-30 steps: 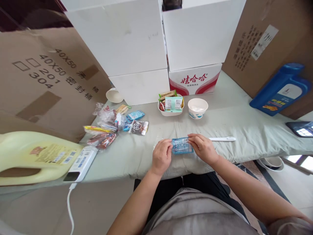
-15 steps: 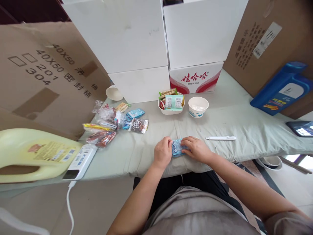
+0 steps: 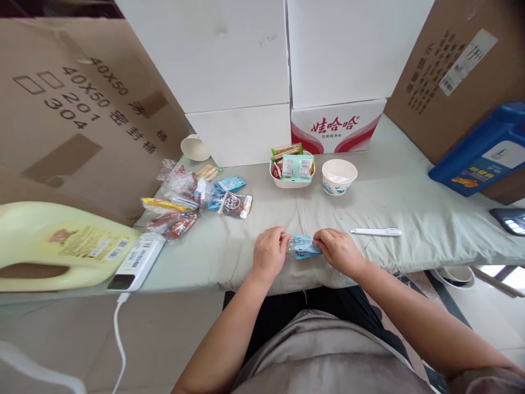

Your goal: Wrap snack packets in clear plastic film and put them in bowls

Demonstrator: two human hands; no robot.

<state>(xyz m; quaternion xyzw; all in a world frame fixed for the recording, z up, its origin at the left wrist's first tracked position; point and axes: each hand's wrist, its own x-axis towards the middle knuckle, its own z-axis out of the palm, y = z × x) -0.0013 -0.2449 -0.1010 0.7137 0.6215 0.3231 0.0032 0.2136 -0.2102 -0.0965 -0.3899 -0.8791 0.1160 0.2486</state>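
Note:
Between my two hands, low over the near part of the table, is a small blue snack packet (image 3: 305, 248) with clear crinkled plastic at its left end. My left hand (image 3: 269, 251) is closed, pinching that plastic end between thumb and finger. On the other side, my right hand (image 3: 339, 250) grips the packet's right end, its fingers covering that edge. A white utility knife (image 3: 375, 232) lies just right of my right hand. Further back, a white bowl (image 3: 292, 180) holds several packaged snacks, and a paper bowl (image 3: 339, 178) with something whitish inside stands beside it.
Loose snack packets (image 3: 180, 197) are heaped at left, near a tipped paper bowl (image 3: 194, 148). A yellow jug (image 3: 61, 249) and a white power bank (image 3: 137, 262) sit at the left edge. White boxes (image 3: 241, 137) line the back. A blue bottle (image 3: 484, 153) and a phone (image 3: 508, 220) are right.
My hands have moved slightly apart, and more clear plastic shows at the packet's left end. My right hand has shifted right to the packet's edge. The camera view has shifted a little.

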